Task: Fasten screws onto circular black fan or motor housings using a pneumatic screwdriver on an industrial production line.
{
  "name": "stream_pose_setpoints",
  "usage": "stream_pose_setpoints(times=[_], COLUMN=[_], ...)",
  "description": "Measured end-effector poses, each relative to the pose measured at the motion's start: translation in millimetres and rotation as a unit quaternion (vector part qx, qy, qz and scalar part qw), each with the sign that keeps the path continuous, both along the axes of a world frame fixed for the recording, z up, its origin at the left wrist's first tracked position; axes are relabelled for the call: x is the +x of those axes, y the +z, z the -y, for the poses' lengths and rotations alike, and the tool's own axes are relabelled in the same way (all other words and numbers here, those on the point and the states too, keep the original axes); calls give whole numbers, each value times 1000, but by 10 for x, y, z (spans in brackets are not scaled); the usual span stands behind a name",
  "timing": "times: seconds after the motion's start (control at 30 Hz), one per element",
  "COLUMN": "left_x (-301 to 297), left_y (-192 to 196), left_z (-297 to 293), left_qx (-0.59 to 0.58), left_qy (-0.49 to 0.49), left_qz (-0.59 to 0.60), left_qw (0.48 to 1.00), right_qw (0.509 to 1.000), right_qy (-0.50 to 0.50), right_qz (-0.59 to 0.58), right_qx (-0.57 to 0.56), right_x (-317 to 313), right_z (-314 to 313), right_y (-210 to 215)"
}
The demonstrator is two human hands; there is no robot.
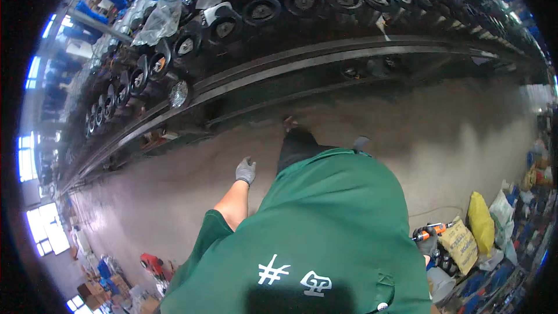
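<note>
My left hand (pixel 246 171), in a grey work glove, hangs at my side above the floor. It holds nothing and touches nothing; its fingers are loosely bent and a little apart. At the lower right, my right hand (pixel 428 242) wears a dark glove and is closed around an orange power screwdriver (pixel 433 232). The tool lies roughly level, its narrow tip pointing right toward a printed yellow sack (pixel 460 245). My green work shirt hides most of the right forearm.
A long dark workbench (pixel 279 70) curves across the front, carrying a row of round black housings (pixel 304 2) and clear plastic bags (pixel 160 21). Bright yellow (pixel 480 221) and white sacks (pixel 502 215) stand at right. A red machine (pixel 152 263) and cardboard boxes (pixel 96 293) sit lower left.
</note>
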State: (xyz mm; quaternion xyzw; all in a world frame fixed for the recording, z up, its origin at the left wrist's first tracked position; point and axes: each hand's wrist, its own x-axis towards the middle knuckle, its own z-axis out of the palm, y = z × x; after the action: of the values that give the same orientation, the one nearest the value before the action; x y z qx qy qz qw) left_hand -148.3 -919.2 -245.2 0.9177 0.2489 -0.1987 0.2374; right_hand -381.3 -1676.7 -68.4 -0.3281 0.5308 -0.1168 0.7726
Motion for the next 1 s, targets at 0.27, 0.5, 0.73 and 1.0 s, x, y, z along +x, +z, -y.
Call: stream_pose_setpoints(times=[0.27, 0.5, 0.73, 1.0], left_x=[403, 787, 587, 280], left_y=[37, 296, 445, 609], left_z=[174, 233, 282, 43], left_qx=[-58, -66, -62, -42], left_qy=[-89, -84, -50, 39], left_qz=[-24, 1, 30, 32], left_qw=[994, 994, 996, 998], right_qw=[994, 990, 992, 984], right_qy=[-74, -77, -106, -124], right_qz=[14, 116, 53, 53], right_qx=[-76, 29, 47, 118], right_x=[-50, 368, 462, 668], right_z=[215, -36, -354, -86], right_y=[18, -544, -588, -1333])
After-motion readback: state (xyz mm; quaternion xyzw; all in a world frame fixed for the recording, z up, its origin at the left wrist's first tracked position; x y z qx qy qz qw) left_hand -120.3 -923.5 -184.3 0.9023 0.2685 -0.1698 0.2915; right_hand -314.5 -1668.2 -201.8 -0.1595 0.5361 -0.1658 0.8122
